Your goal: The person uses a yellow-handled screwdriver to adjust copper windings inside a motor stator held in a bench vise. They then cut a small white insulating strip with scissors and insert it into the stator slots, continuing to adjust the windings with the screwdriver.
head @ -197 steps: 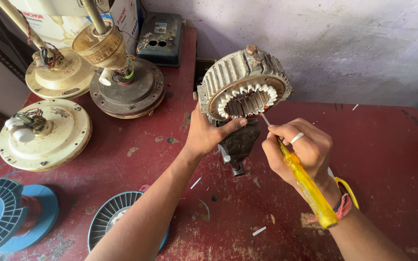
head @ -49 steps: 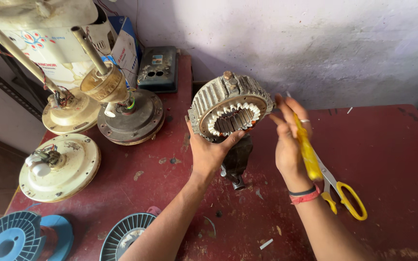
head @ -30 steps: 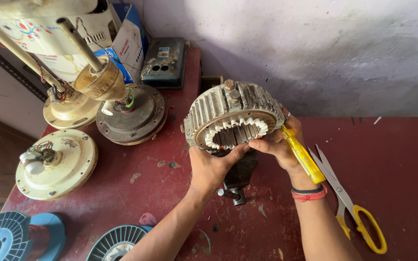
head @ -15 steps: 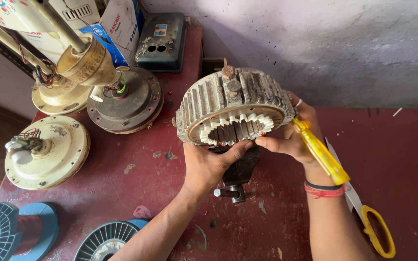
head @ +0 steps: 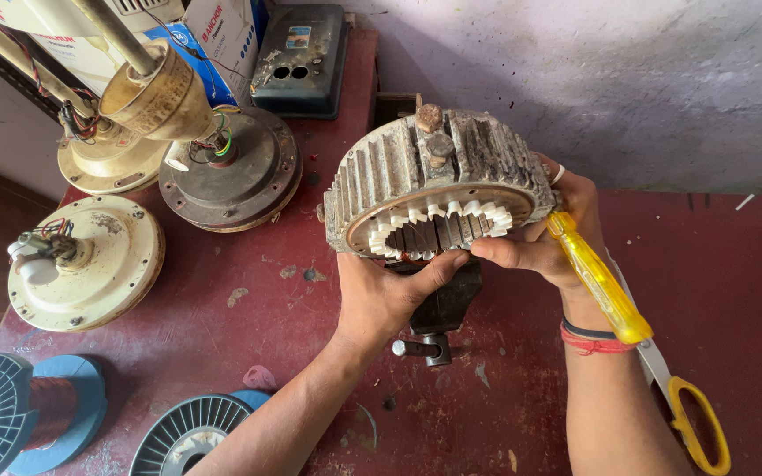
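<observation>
Metal stator ring (head: 438, 181), both hands gripping

A worn, grey, ring-shaped metal motor stator (head: 438, 181) with ribbed outer laminations and white slot liners stood tilted above the red bench (head: 734, 291). A yellow-handled screwdriver (head: 597, 286) slanted along its right side.

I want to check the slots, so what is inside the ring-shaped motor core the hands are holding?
Inside the motor core, white slot liners line the inner teeth. No windings show. The core's own rim covers the far inner side.
</observation>
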